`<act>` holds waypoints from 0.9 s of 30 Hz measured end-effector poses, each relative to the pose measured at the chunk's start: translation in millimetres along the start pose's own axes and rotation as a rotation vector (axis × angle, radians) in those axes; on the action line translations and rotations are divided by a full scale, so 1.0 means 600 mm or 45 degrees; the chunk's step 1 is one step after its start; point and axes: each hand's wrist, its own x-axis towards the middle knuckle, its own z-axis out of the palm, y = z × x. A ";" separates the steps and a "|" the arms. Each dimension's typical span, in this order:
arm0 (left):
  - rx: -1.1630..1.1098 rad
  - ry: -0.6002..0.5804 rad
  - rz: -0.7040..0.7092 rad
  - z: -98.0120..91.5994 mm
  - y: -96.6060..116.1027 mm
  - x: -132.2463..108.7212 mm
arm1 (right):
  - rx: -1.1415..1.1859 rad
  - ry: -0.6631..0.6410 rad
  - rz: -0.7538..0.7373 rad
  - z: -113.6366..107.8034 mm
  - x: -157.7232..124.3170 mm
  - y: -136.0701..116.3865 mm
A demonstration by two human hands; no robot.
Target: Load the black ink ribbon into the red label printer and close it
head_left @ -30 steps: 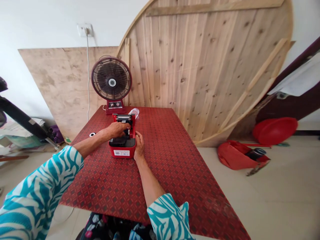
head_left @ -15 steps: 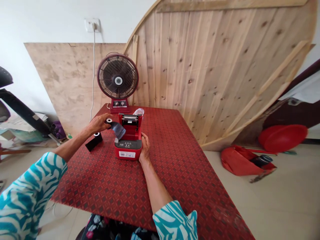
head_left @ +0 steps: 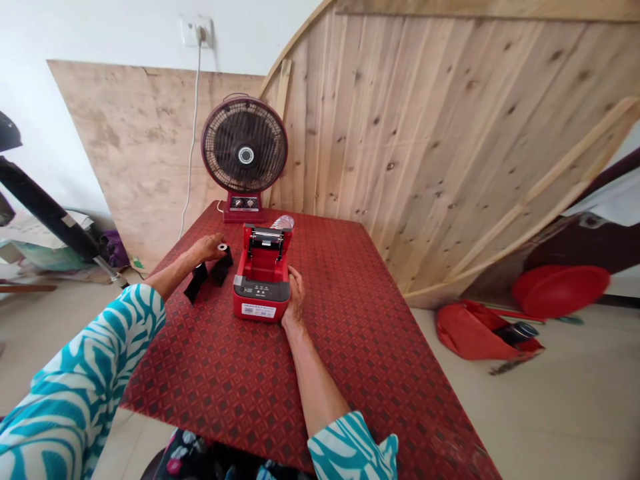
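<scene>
A red and black label printer [head_left: 260,291] sits on the table with its lid raised, showing a red inner bay and a roller. My right hand [head_left: 296,297] is wrapped against the printer's right side. Left of the printer, my left hand [head_left: 207,249] has its fingers closed on a small black roll [head_left: 223,257] with a white core, its black strip hanging down. A second black roll [head_left: 193,288] stands under my left wrist, partly hidden, with a strip trailing toward me.
A dark red fan [head_left: 245,157] stands at the table's back, and a clear plastic bottle [head_left: 283,222] lies behind the printer. The table [head_left: 340,347] has a red patterned cover. Wooden boards [head_left: 390,133] lean on the wall. A red bag [head_left: 470,330] lies on the floor at right.
My left hand has moved the black roll away from the printer and lower, beside the second roll. The strip no longer reaches into the printer. My right hand stays on it; the view has shifted slightly.
</scene>
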 end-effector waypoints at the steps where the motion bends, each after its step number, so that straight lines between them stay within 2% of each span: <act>1: -0.063 -0.008 0.008 -0.004 -0.004 -0.002 | 0.013 0.000 0.013 0.000 0.000 0.000; 4: -0.553 0.031 -0.027 -0.020 -0.033 -0.023 | 0.037 -0.009 0.049 0.000 0.000 -0.002; 7: -1.145 0.142 -0.066 -0.032 -0.078 -0.069 | 0.043 -0.007 0.056 0.001 -0.001 -0.007; 10: -1.324 0.097 -0.140 -0.024 -0.110 -0.123 | 0.066 0.006 0.064 0.003 -0.001 -0.010; 12: -1.327 0.036 -0.164 -0.007 -0.113 -0.150 | 0.077 0.020 0.070 0.004 -0.001 -0.011; 14: -1.289 0.051 -0.150 0.013 -0.104 -0.166 | 0.079 0.028 0.064 0.005 -0.001 -0.012; 16: -1.250 0.134 -0.140 0.030 -0.093 -0.171 | 0.075 0.025 0.059 0.006 -0.002 -0.013; 19: -1.245 0.233 -0.180 0.033 -0.085 -0.174 | 0.087 0.018 0.064 0.007 -0.005 -0.016; 23: -1.331 0.219 -0.142 -0.007 -0.066 -0.185 | 0.102 0.016 0.055 0.009 -0.004 -0.016; 25: -1.316 0.114 -0.013 -0.037 -0.036 -0.189 | 0.100 0.010 0.038 0.009 -0.003 -0.012; 27: -1.196 -0.032 0.194 -0.061 0.009 -0.185 | 0.105 0.003 0.019 0.009 -0.001 -0.008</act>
